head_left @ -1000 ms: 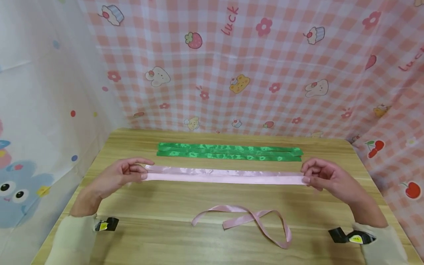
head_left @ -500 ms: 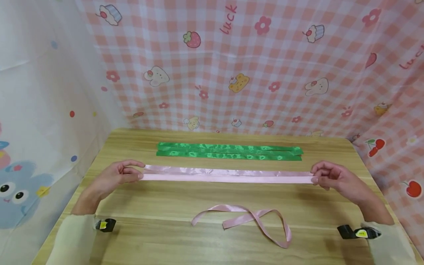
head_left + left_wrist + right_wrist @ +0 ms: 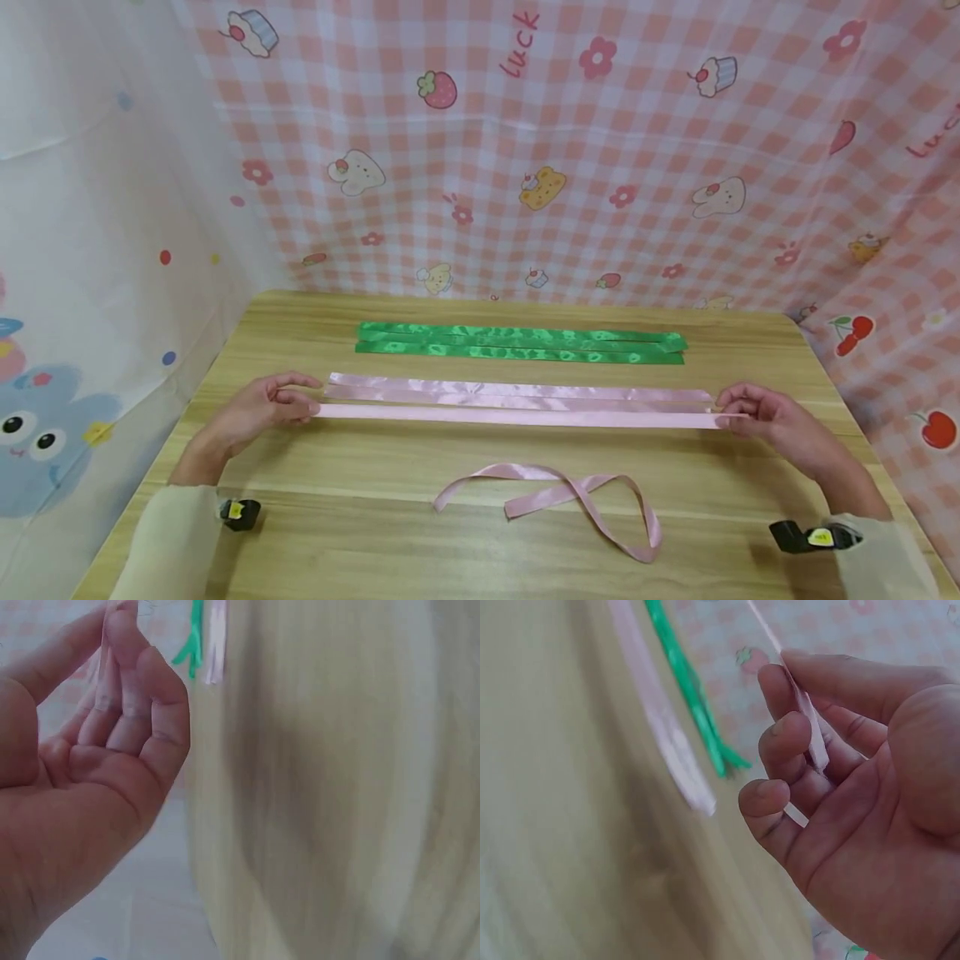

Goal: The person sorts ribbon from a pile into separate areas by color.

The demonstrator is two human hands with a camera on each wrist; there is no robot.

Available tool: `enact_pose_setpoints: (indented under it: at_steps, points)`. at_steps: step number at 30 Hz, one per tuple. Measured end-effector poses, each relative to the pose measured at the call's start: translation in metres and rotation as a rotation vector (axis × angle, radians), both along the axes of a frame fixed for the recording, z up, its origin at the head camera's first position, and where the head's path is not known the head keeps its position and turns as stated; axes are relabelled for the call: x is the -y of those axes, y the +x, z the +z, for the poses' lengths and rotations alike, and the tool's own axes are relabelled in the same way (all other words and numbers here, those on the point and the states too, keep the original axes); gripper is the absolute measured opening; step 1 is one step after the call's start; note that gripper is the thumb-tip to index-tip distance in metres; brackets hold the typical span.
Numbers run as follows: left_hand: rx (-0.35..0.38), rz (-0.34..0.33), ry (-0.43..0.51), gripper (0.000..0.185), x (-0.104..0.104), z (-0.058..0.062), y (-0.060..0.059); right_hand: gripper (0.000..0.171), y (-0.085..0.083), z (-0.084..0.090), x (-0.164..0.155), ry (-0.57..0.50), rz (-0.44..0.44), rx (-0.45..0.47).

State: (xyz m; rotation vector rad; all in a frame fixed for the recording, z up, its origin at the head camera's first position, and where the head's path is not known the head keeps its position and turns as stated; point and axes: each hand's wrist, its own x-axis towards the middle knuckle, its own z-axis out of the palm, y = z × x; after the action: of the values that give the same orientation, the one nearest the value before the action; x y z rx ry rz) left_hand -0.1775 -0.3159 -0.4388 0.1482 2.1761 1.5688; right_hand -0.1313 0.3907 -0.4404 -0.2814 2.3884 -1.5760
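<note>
Left hand: fingers pinch the left end of a long, flat, pale pink satin ribbon strip, thumb against fingertips.

Right hand: fingers curl round and pinch the right end of the same strip, the tail lying across the palm in the right wrist view.

Held strip: stretched straight between both hands, just above or on the light wooden worktop (which one cannot be told), just in front of a second straight pink satin strip lying flat.

Handling note, as judgement: keep even tension from both ends so the satin does not sag or twist; lower both ends level, parallel to the laid strip, ends in line with it; release only once the strip lies flat, since slick satin probably slides when dragged.

Further out: two straight green patterned satin ribbon strips, side by side, toward the back; a loose, looped pink satin ribbon near the front edge, well apart from both hands.

Surround: pink checked cartoon-print cloth backdrop.
</note>
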Motion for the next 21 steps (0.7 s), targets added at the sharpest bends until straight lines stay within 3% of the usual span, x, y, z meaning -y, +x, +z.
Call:
enact_pose_setpoints:
  at_steps: [8, 16, 21]
  points:
    - [0.034, -0.01, -0.016, 0.049, 0.007, -0.012, 0.0, 0.016, 0.003, -0.022, -0.014, 0.006, -0.022, 0.069]
    - [0.037, 0.118, -0.092, 0.048, -0.003, -0.019, -0.009, 0.026, 0.003, -0.033, -0.014, 0.089, -0.14, 0.039]
    - [0.031, 0.163, -0.111, 0.052, -0.005, -0.023, -0.012, 0.027, -0.001, -0.037, -0.01, 0.111, -0.197, 0.03]
